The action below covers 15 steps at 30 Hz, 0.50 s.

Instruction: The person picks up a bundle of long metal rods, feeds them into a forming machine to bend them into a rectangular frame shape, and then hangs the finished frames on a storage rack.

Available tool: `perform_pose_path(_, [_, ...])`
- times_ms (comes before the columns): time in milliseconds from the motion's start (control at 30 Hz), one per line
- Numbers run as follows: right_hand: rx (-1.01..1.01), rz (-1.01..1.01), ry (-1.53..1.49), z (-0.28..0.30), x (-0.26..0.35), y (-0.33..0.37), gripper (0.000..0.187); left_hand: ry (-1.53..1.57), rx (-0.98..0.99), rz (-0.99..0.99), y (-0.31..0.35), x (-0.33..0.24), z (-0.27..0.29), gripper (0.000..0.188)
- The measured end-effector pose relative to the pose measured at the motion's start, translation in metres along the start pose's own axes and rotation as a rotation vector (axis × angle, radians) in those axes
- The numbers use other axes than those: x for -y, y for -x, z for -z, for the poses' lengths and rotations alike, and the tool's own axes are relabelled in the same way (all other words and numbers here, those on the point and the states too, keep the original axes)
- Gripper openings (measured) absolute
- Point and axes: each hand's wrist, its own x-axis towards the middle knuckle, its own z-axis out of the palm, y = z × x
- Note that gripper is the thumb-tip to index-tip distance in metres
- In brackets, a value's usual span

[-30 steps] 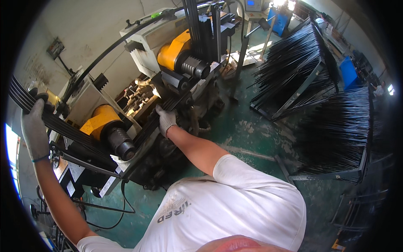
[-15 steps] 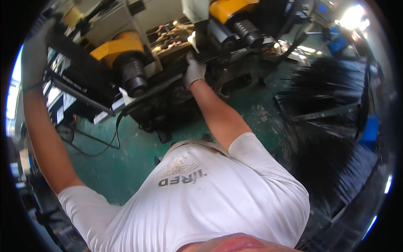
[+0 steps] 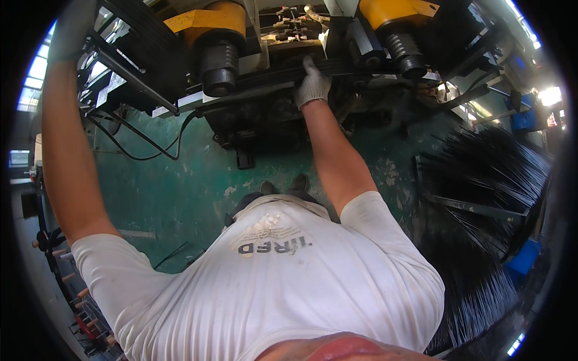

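Off-white knitted gloves cover both my hands. My right hand is closed around a bundle of long dark rods lying across the front of a machine, thumb up on the near side; its other fingers are hidden behind. High at the left edge, my left hand is raised beside a dark slatted part of the machine. Its fingers run out of the picture, so its grip does not show. Two ribbed black cylinders stick out toward me under yellow housings, the left cylinder and the right cylinder.
Several stacks of thin black rods lie on metal racks at the right, with a blue object beside them. A black cable loops below the machine's left side. The green floor has worn patches. Lit parts and fittings show inside the machine.
My view has turned and shifted, so the machine sits higher and further right in it. My right hand keeps its place on the dark rods; my left hand stays raised.
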Motion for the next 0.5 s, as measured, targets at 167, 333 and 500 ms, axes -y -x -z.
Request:
perform_pose_path(167, [-0.050,-0.034,0.026,-0.009,-0.002,-0.002,0.045,-0.003,0.016,0.009,0.013,-0.004,0.012,0.045])
perform_pose_path(333, [-0.104,-0.077,0.048,-0.002,-0.006,-0.013,0.040,0.008,0.020,0.010,0.028,-0.003,0.028,0.046])
perform_pose_path(500, [0.063,0.039,0.008,0.007,0.006,0.040,0.040,0.058,0.038,0.045,0.077,0.010,0.061,0.047])
